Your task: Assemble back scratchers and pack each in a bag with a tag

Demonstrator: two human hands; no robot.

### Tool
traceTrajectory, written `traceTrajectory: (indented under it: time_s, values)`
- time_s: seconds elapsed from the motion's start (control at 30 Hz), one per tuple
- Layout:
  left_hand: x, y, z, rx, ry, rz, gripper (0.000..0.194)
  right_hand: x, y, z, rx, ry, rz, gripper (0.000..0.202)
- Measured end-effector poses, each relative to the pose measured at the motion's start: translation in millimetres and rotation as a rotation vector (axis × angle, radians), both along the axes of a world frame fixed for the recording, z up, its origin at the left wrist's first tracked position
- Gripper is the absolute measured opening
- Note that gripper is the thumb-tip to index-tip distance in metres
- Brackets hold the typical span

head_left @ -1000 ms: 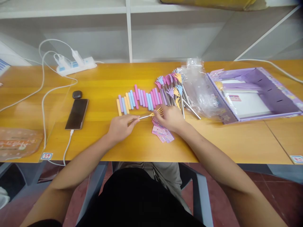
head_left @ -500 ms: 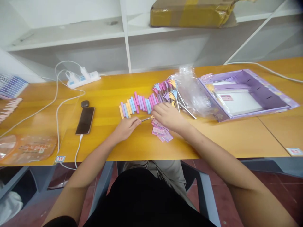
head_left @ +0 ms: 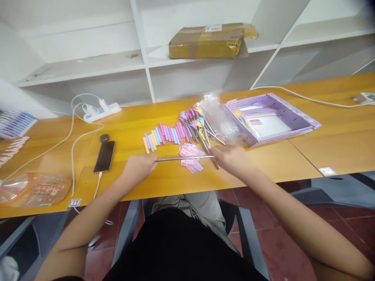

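Note:
Stretched level between my two hands is a telescopic back scratcher, its thin metal rod (head_left: 184, 158) bare in the middle. My left hand (head_left: 140, 167) is closed around one end, and my right hand (head_left: 230, 158) grips the other; both ends are hidden in the fingers. Beneath the rod lie pink printed cards (head_left: 191, 166). Several more back scratchers (head_left: 200, 128) with coloured hand-shaped heads are heaped beyond my right hand. A row of pastel handle sleeves (head_left: 166, 134) in yellow, purple, blue and pink lies farther back, between the hands.
Clear plastic bags (head_left: 222, 119) lie beside a purple box tray (head_left: 258, 140) on the right. To the left are a phone (head_left: 104, 157) on a cable, a power strip (head_left: 102, 112) and an orange pouch (head_left: 38, 189). A taped carton (head_left: 205, 43) sits on the shelf.
My hands have moved apart, the right one shifting right, and a long stretch of the back scratcher's rod now shows between them. The camera view has tilted up and turned right.

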State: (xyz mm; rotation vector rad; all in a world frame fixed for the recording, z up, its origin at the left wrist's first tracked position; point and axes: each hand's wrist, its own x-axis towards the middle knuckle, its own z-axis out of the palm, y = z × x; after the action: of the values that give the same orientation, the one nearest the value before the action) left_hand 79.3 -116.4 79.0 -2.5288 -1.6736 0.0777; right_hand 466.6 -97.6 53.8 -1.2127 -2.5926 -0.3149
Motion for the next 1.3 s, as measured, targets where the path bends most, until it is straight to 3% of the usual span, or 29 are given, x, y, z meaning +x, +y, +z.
traceTrajectory:
  time_s: [0.13,0.2,0.3,0.43,0.53,0.7,0.9,1.07,1.17,1.23,1.3]
  values:
    - [-88,2,12.9,0.046,0.036,-0.033,0.036,93,-6,8.2,-0.030,0.105,-0.072,0.024]
    - [-121,-1,13.1,0.036,0.059,-0.023,0.035,124,-12,9.2,-0.083,0.140,-0.136,0.021]
    - [-150,-8,7.7,0.006,0.031,-0.037,0.034,142,-22,8.6,-0.169,0.144,-0.184,0.021]
    - [-163,-18,3.4,0.008,0.004,-0.059,0.034,142,-32,7.0,-0.226,0.158,-0.156,0.021]
    - [-162,-26,6.7,0.012,0.003,-0.088,0.031,149,-39,5.6,-0.211,0.184,-0.151,0.027]
    - [-152,-39,13.9,0.023,-0.069,-0.104,0.031,171,-51,-8.7,-0.041,0.291,-0.261,0.044]
    - [-147,-45,10.2,-0.074,-0.091,-0.122,0.048,181,-61,-37.6,-0.112,0.444,-0.470,0.049]
    - [-137,-40,5.5,-0.028,-0.072,-0.200,0.059,177,-42,-30.2,-0.114,0.517,-0.646,0.048]
    - [-104,-36,3.4,0.008,-0.060,-0.227,0.061,146,-21,-16.4,-0.065,0.542,-0.670,0.039]
    - [-64,-33,1.2,0.003,-0.075,-0.189,0.056,96,-13,-10.2,-0.084,0.552,-0.559,0.024]
    - [-20,-31,-1.2,-0.033,-0.075,-0.131,0.048,28,-14,-8.5,-0.106,0.538,-0.424,0.007]
